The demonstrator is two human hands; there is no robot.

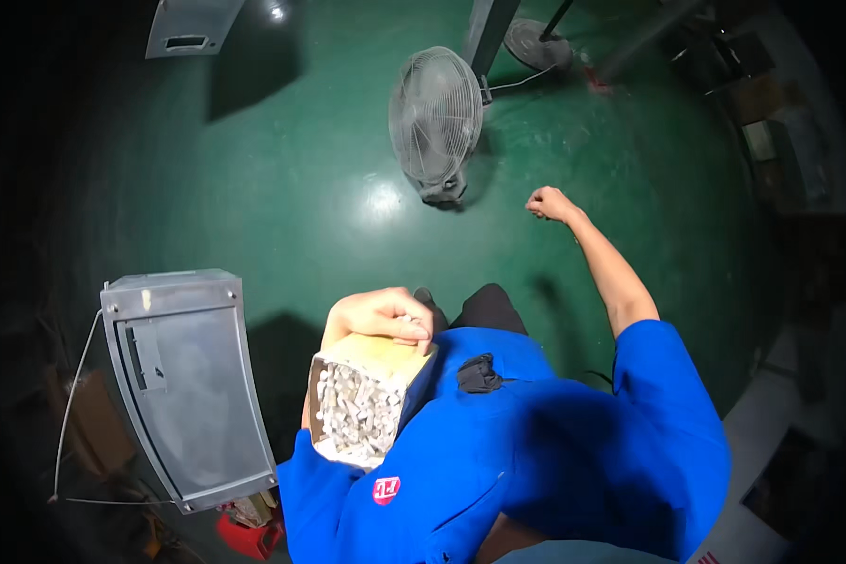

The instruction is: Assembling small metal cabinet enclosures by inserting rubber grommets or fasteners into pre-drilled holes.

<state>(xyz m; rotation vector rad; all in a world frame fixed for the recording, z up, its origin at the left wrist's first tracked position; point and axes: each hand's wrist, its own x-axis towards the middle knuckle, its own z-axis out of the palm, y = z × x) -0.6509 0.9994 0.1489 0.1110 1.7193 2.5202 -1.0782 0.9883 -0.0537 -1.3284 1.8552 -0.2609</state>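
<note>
An open cardboard box (385, 351) is cradled in the crook of my left arm, against my blue jacket. Many small whitish cylindrical pieces (357, 412) fill it. My left hand (378, 315) curls over the box's far side with its fingers closed, and a bit of white shows by the fingertips. Out to the right, my right hand (551, 204) hangs in the air over the green floor, arm stretched forward. Its fingers are bent together; whatever they may hold is too small to make out.
A grey metal cabinet (197, 395) stands close on my left, above a red bin (249, 536). Ahead is a caged fan (436, 117) beside a dark post, with a round base (538, 45) and cable behind. Another metal housing (190, 21) is at far left.
</note>
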